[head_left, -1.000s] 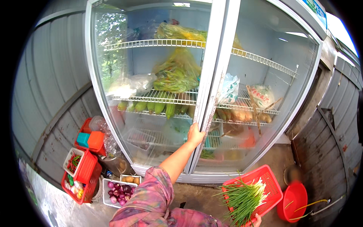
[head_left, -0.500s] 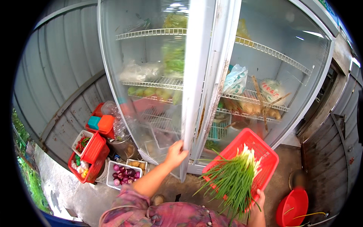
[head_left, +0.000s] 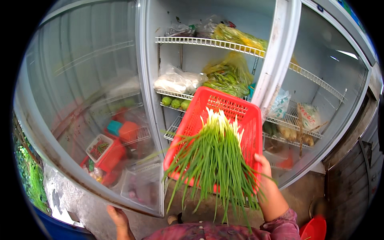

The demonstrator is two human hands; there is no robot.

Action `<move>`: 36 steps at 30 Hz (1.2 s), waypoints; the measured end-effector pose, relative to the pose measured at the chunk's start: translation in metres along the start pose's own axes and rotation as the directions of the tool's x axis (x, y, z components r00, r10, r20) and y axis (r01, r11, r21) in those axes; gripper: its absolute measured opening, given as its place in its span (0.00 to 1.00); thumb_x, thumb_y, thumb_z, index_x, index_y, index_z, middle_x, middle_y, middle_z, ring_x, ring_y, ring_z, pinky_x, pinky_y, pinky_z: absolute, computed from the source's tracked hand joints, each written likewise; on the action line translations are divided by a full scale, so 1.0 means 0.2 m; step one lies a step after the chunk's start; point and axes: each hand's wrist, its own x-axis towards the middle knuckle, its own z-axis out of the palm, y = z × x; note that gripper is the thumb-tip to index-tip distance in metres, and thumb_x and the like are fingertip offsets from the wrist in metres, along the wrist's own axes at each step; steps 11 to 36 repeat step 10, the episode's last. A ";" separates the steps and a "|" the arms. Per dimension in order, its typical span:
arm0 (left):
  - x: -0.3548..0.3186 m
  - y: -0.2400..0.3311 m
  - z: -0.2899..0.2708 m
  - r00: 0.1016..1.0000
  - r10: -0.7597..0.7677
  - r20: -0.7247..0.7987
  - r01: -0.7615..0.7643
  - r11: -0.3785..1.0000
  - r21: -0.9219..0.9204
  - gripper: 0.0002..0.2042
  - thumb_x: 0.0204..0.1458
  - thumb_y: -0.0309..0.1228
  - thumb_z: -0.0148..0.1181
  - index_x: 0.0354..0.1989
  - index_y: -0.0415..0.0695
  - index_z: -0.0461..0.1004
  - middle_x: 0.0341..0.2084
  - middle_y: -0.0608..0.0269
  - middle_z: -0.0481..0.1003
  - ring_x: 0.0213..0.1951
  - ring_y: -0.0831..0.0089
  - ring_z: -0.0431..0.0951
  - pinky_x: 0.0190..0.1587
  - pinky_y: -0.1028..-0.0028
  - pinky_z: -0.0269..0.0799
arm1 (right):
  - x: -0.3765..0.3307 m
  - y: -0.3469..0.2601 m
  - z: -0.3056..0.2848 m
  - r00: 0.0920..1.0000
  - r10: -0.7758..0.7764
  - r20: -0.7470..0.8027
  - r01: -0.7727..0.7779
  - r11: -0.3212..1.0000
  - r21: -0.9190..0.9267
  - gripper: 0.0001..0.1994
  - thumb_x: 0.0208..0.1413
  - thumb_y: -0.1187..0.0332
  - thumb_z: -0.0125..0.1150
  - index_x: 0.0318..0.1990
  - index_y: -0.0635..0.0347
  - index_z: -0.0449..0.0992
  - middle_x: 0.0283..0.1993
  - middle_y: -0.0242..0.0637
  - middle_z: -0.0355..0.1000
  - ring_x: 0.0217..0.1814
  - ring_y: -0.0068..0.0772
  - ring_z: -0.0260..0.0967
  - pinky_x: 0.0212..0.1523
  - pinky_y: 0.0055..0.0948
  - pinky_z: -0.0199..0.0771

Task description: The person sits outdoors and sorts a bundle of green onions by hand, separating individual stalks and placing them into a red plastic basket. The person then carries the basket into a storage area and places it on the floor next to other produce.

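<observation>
My right hand (head_left: 267, 188) grips the right side of a red plastic basket (head_left: 251, 116) with slotted walls, its thumb over the rim. Across the basket lies a bunch of green onions (head_left: 220, 156), white ends toward the fridge and green leaves hanging over the near side. The basket is tilted in front of the fridge's open left compartment. At lower left my left hand (head_left: 118, 222) is at the edge of the swung-out glass door (head_left: 92, 132). Its visible fingers are stretched out and hold nothing; part of the hand is cut off.
Wire shelves (head_left: 212, 45) hold a yellow bag (head_left: 239, 38), bagged leafy greens (head_left: 229, 76), a white bag (head_left: 178, 82) and round green vegetables (head_left: 176, 103). The right glass door (head_left: 328, 84) is shut. Red baskets (head_left: 112, 158) show through the open door. A red basin (head_left: 314, 229) stands at lower right.
The left fridge door has swung open to the left, and my left hand has come off its former grip on it. My right hand has raised the basket of green onions toward the opened compartment.
</observation>
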 end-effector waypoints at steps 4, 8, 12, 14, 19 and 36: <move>0.19 0.00 -0.07 0.972 0.073 -0.225 -0.020 0.974 0.227 0.27 0.58 0.50 0.41 0.53 0.36 0.64 0.47 0.57 0.69 0.50 0.67 0.67 0.55 0.68 0.59 | 0.51 -0.05 0.26 0.989 -0.119 0.092 0.117 0.993 0.028 0.27 0.48 0.57 0.57 0.54 0.60 0.66 0.50 0.47 0.70 0.49 0.45 0.68 0.51 0.45 0.68; 0.26 -0.04 -0.21 0.942 0.124 -0.312 0.051 0.866 0.498 0.28 0.58 0.52 0.39 0.52 0.38 0.65 0.45 0.58 0.69 0.49 0.66 0.67 0.54 0.67 0.59 | 0.97 -0.13 0.62 0.954 -0.232 0.192 0.235 0.972 0.007 0.24 0.51 0.55 0.55 0.54 0.58 0.66 0.52 0.45 0.69 0.51 0.47 0.67 0.52 0.53 0.67; 0.33 -0.11 -0.37 0.986 0.014 -0.166 0.064 0.888 0.456 0.30 0.58 0.54 0.38 0.55 0.38 0.60 0.50 0.57 0.64 0.49 0.67 0.66 0.56 0.66 0.57 | 1.17 -0.15 0.75 0.962 -0.186 0.202 0.188 0.982 0.009 0.24 0.52 0.55 0.55 0.54 0.57 0.66 0.52 0.45 0.69 0.52 0.49 0.66 0.51 0.58 0.65; 0.33 -0.11 -0.37 0.986 0.014 -0.166 0.064 0.888 0.456 0.30 0.58 0.54 0.38 0.55 0.38 0.60 0.50 0.57 0.64 0.49 0.67 0.66 0.56 0.66 0.57 | 1.17 -0.15 0.75 0.962 -0.186 0.202 0.188 0.982 0.009 0.24 0.52 0.55 0.55 0.54 0.57 0.66 0.52 0.45 0.69 0.52 0.49 0.66 0.51 0.58 0.65; 0.33 -0.11 -0.37 0.986 0.014 -0.166 0.064 0.888 0.456 0.30 0.58 0.54 0.38 0.55 0.38 0.60 0.50 0.57 0.64 0.49 0.67 0.66 0.56 0.66 0.57 | 1.17 -0.15 0.75 0.962 -0.186 0.202 0.188 0.982 0.009 0.24 0.52 0.55 0.55 0.54 0.57 0.66 0.52 0.45 0.69 0.52 0.49 0.66 0.51 0.58 0.65; 0.33 -0.11 -0.37 0.986 0.014 -0.166 0.064 0.888 0.456 0.30 0.58 0.54 0.38 0.55 0.38 0.60 0.50 0.57 0.64 0.49 0.67 0.66 0.56 0.66 0.57 | 1.17 -0.15 0.75 0.962 -0.186 0.202 0.188 0.982 0.009 0.24 0.52 0.55 0.55 0.54 0.57 0.66 0.52 0.45 0.69 0.52 0.49 0.66 0.51 0.58 0.65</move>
